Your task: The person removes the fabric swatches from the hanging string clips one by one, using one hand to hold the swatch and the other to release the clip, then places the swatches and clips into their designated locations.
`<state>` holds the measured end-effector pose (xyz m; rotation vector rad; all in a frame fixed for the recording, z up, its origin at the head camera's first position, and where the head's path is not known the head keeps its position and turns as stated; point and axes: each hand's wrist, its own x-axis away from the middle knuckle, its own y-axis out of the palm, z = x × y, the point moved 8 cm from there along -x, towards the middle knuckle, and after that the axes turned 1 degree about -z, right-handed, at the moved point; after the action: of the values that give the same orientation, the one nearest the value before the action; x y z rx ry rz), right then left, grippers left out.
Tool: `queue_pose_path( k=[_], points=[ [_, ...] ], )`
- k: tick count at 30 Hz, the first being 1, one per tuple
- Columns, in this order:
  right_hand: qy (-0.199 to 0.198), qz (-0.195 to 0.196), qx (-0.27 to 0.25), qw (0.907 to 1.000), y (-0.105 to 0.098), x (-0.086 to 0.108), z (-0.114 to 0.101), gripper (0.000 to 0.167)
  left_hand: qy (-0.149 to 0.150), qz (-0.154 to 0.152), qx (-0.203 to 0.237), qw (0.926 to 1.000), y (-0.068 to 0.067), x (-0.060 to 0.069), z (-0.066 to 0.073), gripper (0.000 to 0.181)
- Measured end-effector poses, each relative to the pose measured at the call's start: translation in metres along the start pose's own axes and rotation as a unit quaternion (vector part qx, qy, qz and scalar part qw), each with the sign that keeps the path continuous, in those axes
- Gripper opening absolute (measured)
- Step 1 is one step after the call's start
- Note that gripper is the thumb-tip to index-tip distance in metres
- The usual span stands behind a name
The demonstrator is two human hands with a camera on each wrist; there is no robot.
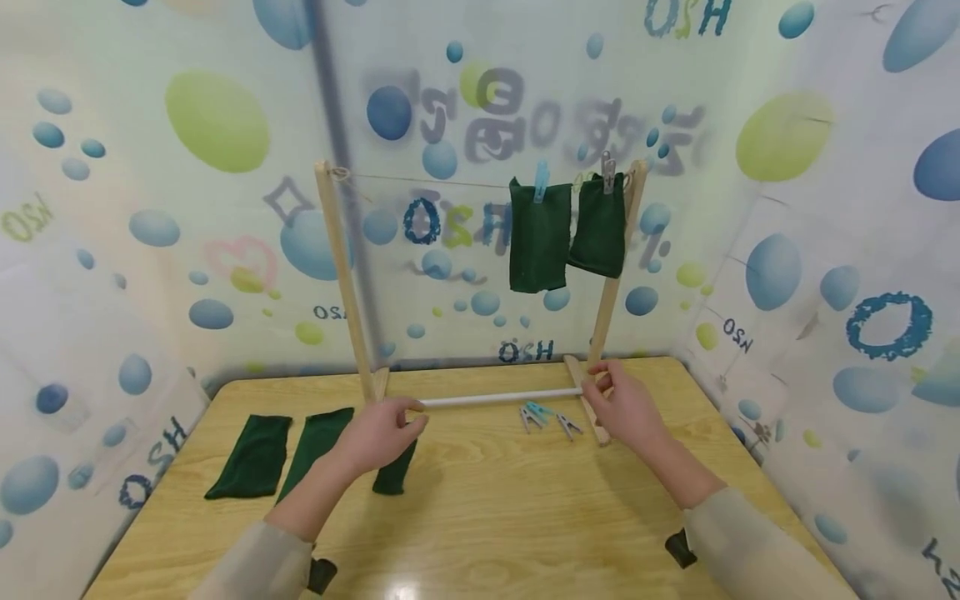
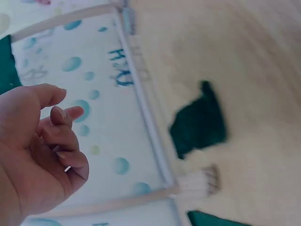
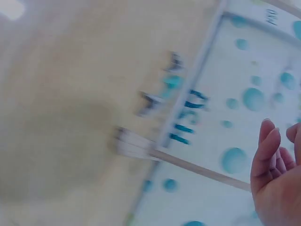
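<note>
My left hand [image 1: 382, 433] hovers by the foot of the left wooden post [image 1: 347, 283], fingers loosely curled around nothing. By the right post [image 1: 606, 312], my right hand [image 1: 622, 404] is likewise empty and relaxed. A string [image 1: 427, 178] runs between the post tops. Two dark green cloth pieces hang near its right end: a larger one [image 1: 538, 242] under a light blue clothespin [image 1: 541, 181], a smaller one [image 1: 600, 229] under a grey clothespin [image 1: 608, 175]. Green cloths [image 1: 251, 457] lie on the table at left, one partly hidden by my left hand.
A white rod [image 1: 498, 398] joins the posts low down, near the wooden foot [image 1: 588, 408] at right. Several loose clothespins [image 1: 538, 412], grey and light blue, lie in front of it. The wooden table [image 1: 510, 508] meets a patterned curtain [image 1: 450, 325] behind.
</note>
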<state>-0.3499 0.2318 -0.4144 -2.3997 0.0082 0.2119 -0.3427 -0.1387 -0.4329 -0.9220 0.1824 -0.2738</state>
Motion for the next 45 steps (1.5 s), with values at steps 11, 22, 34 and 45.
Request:
queue_pose_path(
  k=[11,22,34,45],
  points=[
    [-0.1,0.057,0.004,0.9933,-0.062,-0.024,-0.089,0.03,0.079,0.024,0.045,0.9956,-0.03,-0.027,0.067,0.032],
    [-0.143,0.062,0.013,0.9877,-0.089,-0.049,-0.145,0.038,0.127,0.09,0.086,0.9841,-0.066,-0.063,0.13,0.033],
    [-0.158,0.086,0.012,0.9837,-0.11,-0.081,-0.199,0.048,0.109,0.134,0.198,0.965,-0.099,-0.113,0.176,0.039],
    [-0.124,0.065,0.037,0.9894,-0.114,-0.11,-0.232,0.059,0.084,0.179,0.241,0.9502,-0.109,-0.153,0.199,0.046]
  ],
)
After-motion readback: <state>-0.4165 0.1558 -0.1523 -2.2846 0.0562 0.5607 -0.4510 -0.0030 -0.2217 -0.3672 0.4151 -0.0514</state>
